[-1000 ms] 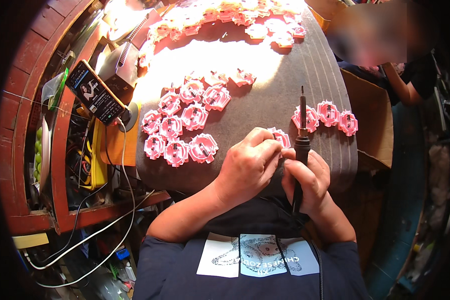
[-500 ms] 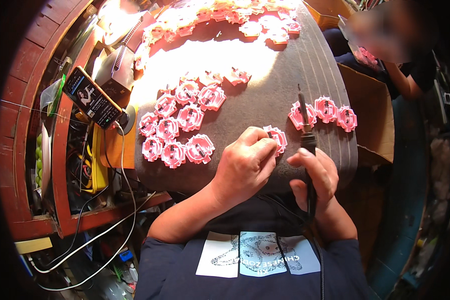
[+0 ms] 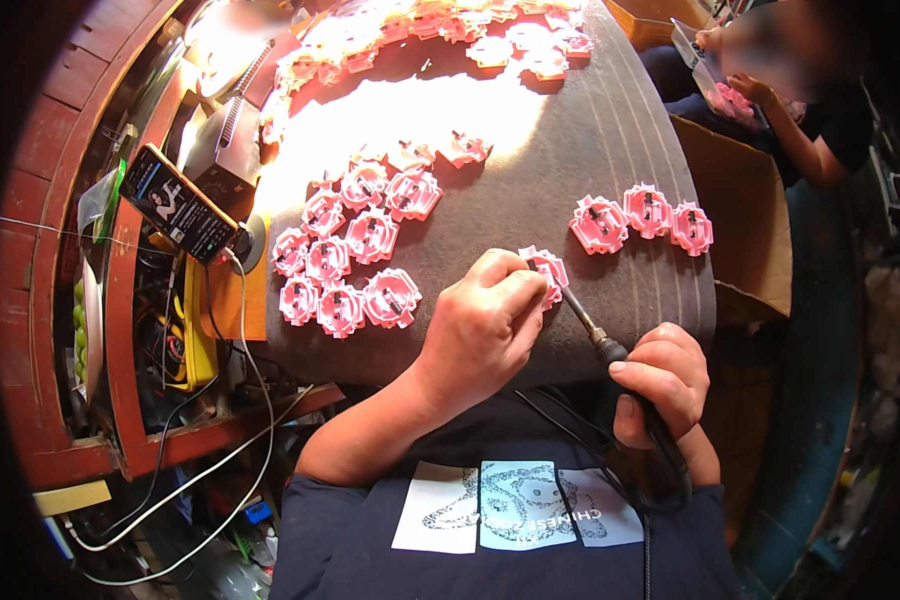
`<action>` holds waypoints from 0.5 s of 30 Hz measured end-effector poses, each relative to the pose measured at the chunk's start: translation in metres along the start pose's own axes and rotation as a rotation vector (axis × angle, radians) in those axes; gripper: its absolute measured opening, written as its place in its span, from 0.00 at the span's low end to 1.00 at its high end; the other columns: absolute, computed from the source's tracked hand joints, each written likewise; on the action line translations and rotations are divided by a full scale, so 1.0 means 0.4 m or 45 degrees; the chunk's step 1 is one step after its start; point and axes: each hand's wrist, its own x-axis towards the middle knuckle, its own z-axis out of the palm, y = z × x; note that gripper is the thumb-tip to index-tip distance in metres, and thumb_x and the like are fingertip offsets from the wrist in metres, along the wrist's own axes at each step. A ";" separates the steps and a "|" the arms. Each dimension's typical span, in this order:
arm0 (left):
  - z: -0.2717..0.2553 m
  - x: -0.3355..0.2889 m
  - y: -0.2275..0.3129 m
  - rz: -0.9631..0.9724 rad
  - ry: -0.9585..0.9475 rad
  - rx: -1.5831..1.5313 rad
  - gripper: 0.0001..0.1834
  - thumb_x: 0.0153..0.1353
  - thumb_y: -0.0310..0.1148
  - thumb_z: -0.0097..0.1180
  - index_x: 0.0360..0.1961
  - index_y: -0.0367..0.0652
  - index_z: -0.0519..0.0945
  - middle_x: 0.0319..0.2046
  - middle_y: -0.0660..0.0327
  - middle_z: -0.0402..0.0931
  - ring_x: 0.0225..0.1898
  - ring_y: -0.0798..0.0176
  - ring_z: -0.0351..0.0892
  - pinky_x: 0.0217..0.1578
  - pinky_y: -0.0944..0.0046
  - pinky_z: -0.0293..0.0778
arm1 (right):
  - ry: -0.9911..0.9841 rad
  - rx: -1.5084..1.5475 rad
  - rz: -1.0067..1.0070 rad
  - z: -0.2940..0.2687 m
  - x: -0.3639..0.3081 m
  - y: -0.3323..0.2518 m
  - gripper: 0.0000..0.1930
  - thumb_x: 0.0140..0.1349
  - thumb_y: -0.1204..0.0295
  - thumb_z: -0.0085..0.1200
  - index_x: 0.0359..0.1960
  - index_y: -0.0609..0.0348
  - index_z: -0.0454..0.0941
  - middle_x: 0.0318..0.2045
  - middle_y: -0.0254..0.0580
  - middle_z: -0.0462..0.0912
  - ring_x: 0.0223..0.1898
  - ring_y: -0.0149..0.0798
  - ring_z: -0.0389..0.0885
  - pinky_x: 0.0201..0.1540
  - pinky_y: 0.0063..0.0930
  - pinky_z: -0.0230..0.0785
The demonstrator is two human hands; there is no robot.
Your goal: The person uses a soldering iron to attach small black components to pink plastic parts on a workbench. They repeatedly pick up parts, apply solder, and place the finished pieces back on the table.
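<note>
My left hand [image 3: 485, 325] is closed in a pinch at the near-left edge of a pink plastic part [image 3: 550, 272] on the dark work surface. The fingers cover part of this piece, and a small black bit shows in it. In my right hand [image 3: 665, 382] is a soldering iron [image 3: 610, 348] with a black handle, its metal tip pointing up and left against the right side of that part. To the right lie three similar pink parts [image 3: 600, 225] with black pieces inside. Several more pink parts [image 3: 372, 235] sit in a cluster to the left.
A large pile of pink parts [image 3: 340, 45] lines the far edge under bright light. On the left, a phone [image 3: 178, 205] stands near a dark box [image 3: 225, 140] and loose cables. At right are a cardboard box [image 3: 735, 200] and another person with a tray [image 3: 705, 75].
My right hand has moved right and turned the soldering iron from upright to slanting, its tip now at the pink part. The left hand has barely moved.
</note>
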 end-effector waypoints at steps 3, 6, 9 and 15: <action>0.003 -0.001 -0.005 0.021 0.018 0.004 0.06 0.63 0.19 0.67 0.41 0.38 0.86 0.41 0.56 0.81 0.26 0.66 0.80 0.28 0.66 0.76 | 0.012 0.008 0.005 0.005 -0.004 0.003 0.13 0.54 0.74 0.63 0.42 0.62 0.84 0.25 0.39 0.78 0.22 0.40 0.75 0.25 0.35 0.66; 0.004 0.000 -0.005 0.008 0.010 -0.008 0.06 0.64 0.18 0.67 0.41 0.37 0.86 0.41 0.56 0.81 0.26 0.66 0.80 0.28 0.66 0.76 | 0.002 -0.005 0.008 0.003 -0.005 0.001 0.14 0.52 0.74 0.63 0.42 0.61 0.85 0.25 0.38 0.78 0.22 0.40 0.75 0.26 0.35 0.66; 0.002 0.003 0.001 -0.018 -0.009 -0.002 0.06 0.63 0.20 0.67 0.40 0.38 0.85 0.41 0.54 0.81 0.30 0.59 0.82 0.31 0.61 0.78 | -0.007 -0.013 0.016 0.003 -0.006 -0.001 0.15 0.50 0.75 0.63 0.42 0.61 0.85 0.25 0.38 0.78 0.21 0.40 0.75 0.26 0.34 0.66; 0.001 0.002 0.004 -0.032 -0.015 0.000 0.05 0.62 0.22 0.66 0.39 0.38 0.84 0.40 0.52 0.80 0.37 0.45 0.85 0.38 0.51 0.82 | -0.016 -0.009 0.012 0.002 -0.003 -0.002 0.16 0.48 0.76 0.62 0.42 0.61 0.85 0.24 0.37 0.78 0.21 0.40 0.75 0.25 0.34 0.65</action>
